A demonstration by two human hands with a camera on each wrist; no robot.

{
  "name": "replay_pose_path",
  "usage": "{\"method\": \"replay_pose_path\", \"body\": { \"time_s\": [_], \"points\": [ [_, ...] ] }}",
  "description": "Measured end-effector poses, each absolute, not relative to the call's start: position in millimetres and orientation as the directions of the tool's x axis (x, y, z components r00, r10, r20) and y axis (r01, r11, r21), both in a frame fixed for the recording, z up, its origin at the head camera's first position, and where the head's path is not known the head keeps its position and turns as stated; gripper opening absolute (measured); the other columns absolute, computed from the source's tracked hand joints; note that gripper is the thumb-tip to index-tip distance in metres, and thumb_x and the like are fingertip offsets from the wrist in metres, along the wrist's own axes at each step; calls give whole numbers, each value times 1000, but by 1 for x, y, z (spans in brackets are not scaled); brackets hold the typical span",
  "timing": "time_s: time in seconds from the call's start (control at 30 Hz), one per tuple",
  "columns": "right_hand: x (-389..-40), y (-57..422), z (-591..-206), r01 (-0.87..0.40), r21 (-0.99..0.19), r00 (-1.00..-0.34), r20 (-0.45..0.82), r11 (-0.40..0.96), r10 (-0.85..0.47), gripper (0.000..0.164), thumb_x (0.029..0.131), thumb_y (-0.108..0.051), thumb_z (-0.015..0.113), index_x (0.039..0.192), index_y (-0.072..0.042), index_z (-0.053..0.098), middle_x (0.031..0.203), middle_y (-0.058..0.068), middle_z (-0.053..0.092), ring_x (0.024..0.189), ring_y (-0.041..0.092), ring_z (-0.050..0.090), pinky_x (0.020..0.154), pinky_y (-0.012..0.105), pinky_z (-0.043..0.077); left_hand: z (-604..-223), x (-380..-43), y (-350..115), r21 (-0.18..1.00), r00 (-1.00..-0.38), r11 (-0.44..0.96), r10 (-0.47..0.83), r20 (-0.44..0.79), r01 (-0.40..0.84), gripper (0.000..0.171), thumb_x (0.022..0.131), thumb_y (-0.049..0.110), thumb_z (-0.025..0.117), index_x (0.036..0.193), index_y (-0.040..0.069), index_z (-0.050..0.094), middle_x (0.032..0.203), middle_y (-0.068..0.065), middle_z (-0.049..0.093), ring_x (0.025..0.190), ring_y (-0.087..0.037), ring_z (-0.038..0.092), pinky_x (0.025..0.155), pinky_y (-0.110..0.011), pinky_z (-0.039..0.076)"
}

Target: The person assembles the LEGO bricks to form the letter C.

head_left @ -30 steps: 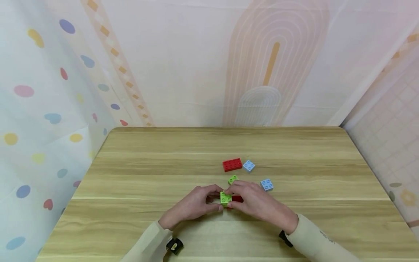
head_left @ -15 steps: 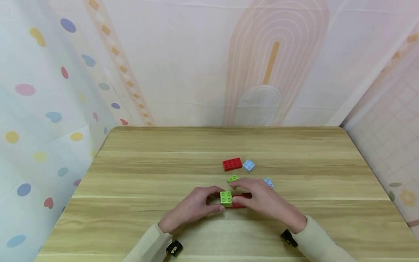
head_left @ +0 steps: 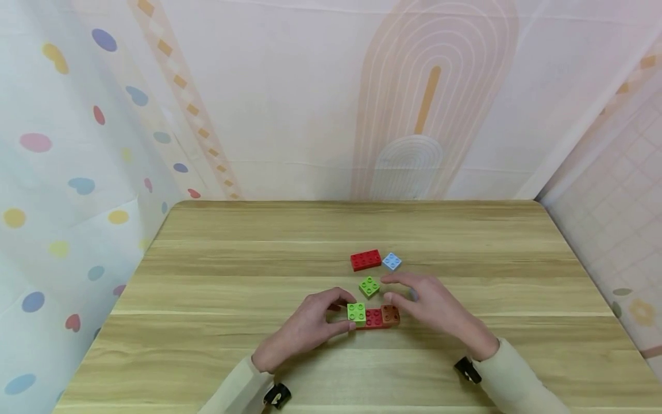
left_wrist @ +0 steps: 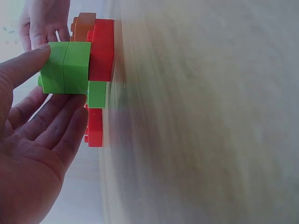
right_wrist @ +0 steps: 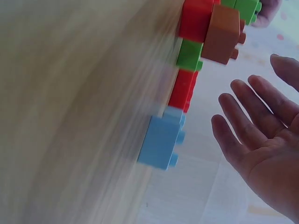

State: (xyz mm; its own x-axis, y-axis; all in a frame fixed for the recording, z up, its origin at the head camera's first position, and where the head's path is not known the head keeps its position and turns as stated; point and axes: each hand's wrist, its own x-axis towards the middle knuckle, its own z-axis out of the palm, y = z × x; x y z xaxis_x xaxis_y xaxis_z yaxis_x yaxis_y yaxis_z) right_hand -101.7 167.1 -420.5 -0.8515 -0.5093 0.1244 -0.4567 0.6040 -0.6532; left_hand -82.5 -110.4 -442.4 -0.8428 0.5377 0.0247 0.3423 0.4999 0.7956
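Note:
My left hand [head_left: 307,325] pinches two stacked green bricks [left_wrist: 65,67] between thumb and fingers. That stack sits on the left end of a red brick [head_left: 373,318], and a brown brick [head_left: 390,314] is mounted on its right end. My right hand [head_left: 431,305] holds nothing; its fingers are spread apart, beside a loose green brick [head_left: 369,286] in the head view. Below those fingers in the right wrist view stands a light blue brick [right_wrist: 161,142], mostly hidden by the hand in the head view.
Behind the hands, a second red brick [head_left: 365,260] lies next to another light blue brick [head_left: 392,261]. The wooden table [head_left: 233,259] ends at a patterned curtain [head_left: 289,115] at the back and sides.
My right hand has let go of the stacked green bricks and moved right, bringing the brown brick and the loose green brick into view. The left hand keeps its hold.

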Motion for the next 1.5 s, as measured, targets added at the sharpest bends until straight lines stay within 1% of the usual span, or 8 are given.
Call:
{"method": "replay_pose_path", "body": {
  "time_s": [0.1,0.27,0.4,0.63,0.8,0.97,1.27,1.5],
  "points": [
    [-105,173,-420,-452,-645,-860,133,616,-492,36,103,-29,67,133,-9,68,135,7,68,129,34,60,107,56,48,-442,-82,-110,794,-845,498,534,36,349,32,93,21,80,121,12,67,118,2,70,107,-18,67,96,-37,56],
    [-111,182,-419,-440,-647,-873,146,623,-465,37,101,-24,69,134,-6,67,137,12,66,131,37,58,108,58,47,-441,-81,-110,794,-847,496,530,45,352,32,93,20,80,121,12,67,117,2,71,106,-18,67,95,-36,57],
    [-115,190,-419,-434,-652,-875,142,622,-462,38,101,-24,70,134,-6,67,137,12,66,130,37,59,107,58,48,-442,-81,-110,796,-848,494,529,44,349,32,93,19,80,121,11,67,116,3,71,105,-18,67,94,-36,57],
    [-120,204,-422,-431,-662,-865,110,614,-489,40,100,-25,72,136,-8,66,138,7,66,131,33,58,106,57,49,-443,-82,-110,798,-849,493,526,44,347,32,93,19,80,121,11,67,116,2,71,105,-18,68,94,-35,57],
    [-125,216,-425,-427,-664,-849,62,614,-524,45,100,-29,72,139,-7,64,142,10,63,132,37,56,105,59,49,-442,-82,-110,799,-851,494,524,41,343,32,93,19,79,121,11,67,116,2,71,105,-18,68,93,-35,57],
    [-127,225,-428,-421,-672,-832,18,609,-554,51,97,-34,75,139,-7,64,142,13,62,130,38,57,104,59,50,-442,-82,-110,805,-854,495,520,26,326,33,93,19,79,122,11,67,117,1,71,105,-19,68,93,-34,57],
    [-127,235,-431,-415,-653,-817,-38,633,-575,47,92,-22,80,134,-7,66,138,13,64,126,37,59,105,59,49,-442,-82,-109,811,-853,490,521,20,318,33,93,19,79,122,11,67,117,1,71,105,-19,68,93,-34,57],
    [-126,232,-431,-433,-581,-819,-65,689,-570,37,92,-10,78,128,-7,70,131,12,68,122,34,62,102,57,51,-444,-81,-109,817,-856,493,518,2,300,33,93,21,79,122,11,67,118,1,70,105,-18,67,93,-33,57]
  ]
}}
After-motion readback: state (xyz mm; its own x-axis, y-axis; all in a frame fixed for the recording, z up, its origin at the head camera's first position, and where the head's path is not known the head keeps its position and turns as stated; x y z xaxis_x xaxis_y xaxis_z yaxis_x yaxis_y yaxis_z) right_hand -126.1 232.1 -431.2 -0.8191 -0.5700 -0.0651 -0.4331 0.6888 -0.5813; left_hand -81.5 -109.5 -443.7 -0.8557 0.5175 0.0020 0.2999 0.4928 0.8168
